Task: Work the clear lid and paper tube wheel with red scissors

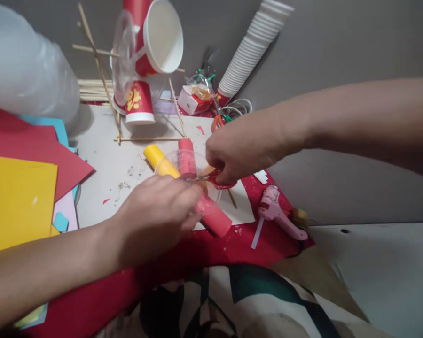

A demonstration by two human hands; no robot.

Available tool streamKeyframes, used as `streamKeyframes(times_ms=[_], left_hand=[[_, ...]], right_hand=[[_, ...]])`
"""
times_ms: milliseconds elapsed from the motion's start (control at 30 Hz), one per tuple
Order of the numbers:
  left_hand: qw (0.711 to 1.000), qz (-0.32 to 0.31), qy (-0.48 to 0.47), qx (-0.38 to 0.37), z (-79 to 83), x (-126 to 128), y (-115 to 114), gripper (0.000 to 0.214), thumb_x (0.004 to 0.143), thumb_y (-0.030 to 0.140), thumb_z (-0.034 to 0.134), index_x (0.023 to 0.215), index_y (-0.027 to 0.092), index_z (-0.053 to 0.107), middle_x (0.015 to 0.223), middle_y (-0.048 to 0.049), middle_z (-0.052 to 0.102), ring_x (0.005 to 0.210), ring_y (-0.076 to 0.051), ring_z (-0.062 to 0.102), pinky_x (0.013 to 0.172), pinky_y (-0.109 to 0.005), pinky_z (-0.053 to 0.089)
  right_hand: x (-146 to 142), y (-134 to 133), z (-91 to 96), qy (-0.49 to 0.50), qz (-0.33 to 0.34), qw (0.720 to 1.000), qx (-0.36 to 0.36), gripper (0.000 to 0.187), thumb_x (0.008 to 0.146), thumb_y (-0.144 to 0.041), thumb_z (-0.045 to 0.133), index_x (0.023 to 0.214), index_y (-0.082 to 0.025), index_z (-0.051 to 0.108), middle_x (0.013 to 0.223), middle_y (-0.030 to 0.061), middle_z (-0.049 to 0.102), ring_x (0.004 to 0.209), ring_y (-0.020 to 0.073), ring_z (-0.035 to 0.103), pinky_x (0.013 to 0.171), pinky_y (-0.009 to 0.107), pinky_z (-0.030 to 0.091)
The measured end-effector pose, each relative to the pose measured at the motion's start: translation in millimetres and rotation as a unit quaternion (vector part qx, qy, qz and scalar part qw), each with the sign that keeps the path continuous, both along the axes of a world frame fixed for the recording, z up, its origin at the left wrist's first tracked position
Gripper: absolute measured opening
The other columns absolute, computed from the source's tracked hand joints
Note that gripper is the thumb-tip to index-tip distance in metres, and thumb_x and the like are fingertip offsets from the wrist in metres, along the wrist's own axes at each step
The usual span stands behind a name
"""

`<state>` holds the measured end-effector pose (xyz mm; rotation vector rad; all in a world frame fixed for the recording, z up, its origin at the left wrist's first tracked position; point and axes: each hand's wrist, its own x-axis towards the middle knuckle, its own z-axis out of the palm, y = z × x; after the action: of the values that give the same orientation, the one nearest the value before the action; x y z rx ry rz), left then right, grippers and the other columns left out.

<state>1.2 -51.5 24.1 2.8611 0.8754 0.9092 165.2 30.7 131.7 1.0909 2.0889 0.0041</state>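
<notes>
My right hand (238, 152) grips a pair of red-handled scissors (226, 182) by the loops. Their blades point left over a round clear plastic lid (172, 158). Around the lid sit rolled paper tubes: a yellow tube (155, 156), an upper red tube (186, 158) and a lower red tube (216, 218). My left hand (160, 211) is closed at the lid's near left side, its fingers curled by the blade tips and slightly blurred. It covers part of the lid and tubes, and what lies under its palm is hidden.
Behind stands a stick frame (148, 139) bearing red paper cups (140, 103). A tall cup stack (255, 47) leans at the back right. A pink glue gun (277, 211) lies right on the red cloth (211, 249). Coloured sheets (19, 197) and a plastic bag (28, 70) occupy the left.
</notes>
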Motion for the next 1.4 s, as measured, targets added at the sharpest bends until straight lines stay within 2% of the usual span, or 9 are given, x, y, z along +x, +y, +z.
streamKeyframes(times_ms=[133,267,467,700,867,1000,1100,1267,1400], left_hand=[[0.973,0.034,-0.078,-0.213,22.8,8.3,22.5,0.045,0.082,0.014,0.067,0.126,0.013,0.054,0.106,-0.0089,0.072,0.084,-0.021,0.068,0.072,-0.034,0.054],[0.923,0.057,-0.111,-0.363,30.9,25.0,33.8,0.044,0.075,0.007,0.068,0.114,0.018,0.051,0.094,-0.0026,0.069,0.067,-0.014,0.062,0.062,-0.028,0.05],[0.925,0.092,-0.148,-0.339,23.4,37.6,31.2,0.038,0.077,0.008,0.065,0.109,0.019,0.048,0.091,-0.0012,0.065,0.067,-0.012,0.059,0.065,-0.03,0.048],[0.907,0.08,-0.188,-0.368,14.3,42.7,41.6,0.031,0.075,0.011,0.065,0.097,0.023,0.046,0.079,0.0023,0.062,0.065,-0.013,0.059,0.059,-0.027,0.046],[0.943,0.089,-0.118,-0.298,22.4,39.1,41.0,0.027,0.079,0.014,0.062,0.105,0.019,0.059,0.075,0.0037,0.063,0.058,-0.01,0.053,0.059,-0.025,0.043],[0.959,0.088,-0.07,-0.261,23.7,40.9,43.4,0.009,0.079,0.017,0.062,0.087,0.019,0.065,0.069,0.0033,0.062,0.059,-0.011,0.052,0.059,-0.025,0.04],[0.965,0.078,-0.058,-0.245,22.9,41.8,42.4,0.005,0.08,0.017,0.06,0.078,0.019,0.065,0.068,0.0023,0.061,0.062,-0.012,0.053,0.059,-0.024,0.038],[0.966,0.087,-0.032,-0.241,22.5,37.7,37.8,0.007,0.081,0.017,0.058,0.078,0.019,0.063,0.068,0.0012,0.06,0.061,-0.012,0.051,0.058,-0.024,0.038],[0.927,0.105,-0.14,-0.332,18.9,33.9,40.0,0.005,0.081,0.019,0.062,0.085,0.019,0.065,0.07,0.0019,0.062,0.061,-0.012,0.055,0.058,-0.024,0.044]], right_hand=[[-3.5,-1.9,7.1,0.044,0.059,0.995,0.063,0.037,0.069,-0.037,0.086,0.052,-0.016,0.061,0.032,-0.0098,0.034,0.047,0.0101,0.057,0.054,0.026,0.032],[0.2,-1.3,9.7,0.102,0.06,0.99,0.079,0.037,0.06,-0.028,0.091,0.05,-0.019,0.057,0.034,-0.0103,0.039,0.045,0.0113,0.058,0.052,0.024,0.033],[6.6,-2.5,7.2,0.106,0.065,0.99,0.072,0.012,0.068,-0.024,0.084,0.072,-0.019,0.074,0.04,-0.0067,0.047,0.06,0.0198,0.065,0.065,0.032,0.044],[19.7,10.4,10.8,0.139,0.04,0.989,-0.009,0.024,0.08,-0.034,0.075,0.073,-0.011,0.075,0.038,-0.0068,0.052,0.039,0.0082,0.051,0.059,0.027,0.045],[37.9,18.5,8.7,0.219,-0.02,0.973,-0.075,0.026,0.088,-0.03,0.068,0.101,-0.008,0.076,0.047,-0.008,0.062,0.041,0.0086,0.059,0.056,0.023,0.048],[39.7,16.0,6.2,0.236,0.0,0.969,-0.072,0.024,0.086,-0.027,0.071,0.078,-0.005,0.076,0.039,-0.0056,0.055,0.035,0.0101,0.051,0.054,0.028,0.046],[39.0,16.6,6.4,0.232,0.008,0.964,-0.127,0.026,0.088,-0.02,0.068,0.068,-0.005,0.074,0.04,-0.0048,0.054,0.037,0.0088,0.049,0.056,0.028,0.046],[49.9,31.0,13.3,0.3,-0.075,0.919,-0.246,0.03,0.1,-0.015,0.047,0.096,0.0,0.073,0.054,-0.0089,0.062,0.052,0.0038,0.062,0.067,0.024,0.05],[59.1,28.6,23.7,0.456,-0.119,0.869,-0.148,0.024,0.097,-0.015,0.054,0.1,-0.001,0.073,0.059,-0.0076,0.067,0.055,0.0046,0.065,0.069,0.025,0.05]])
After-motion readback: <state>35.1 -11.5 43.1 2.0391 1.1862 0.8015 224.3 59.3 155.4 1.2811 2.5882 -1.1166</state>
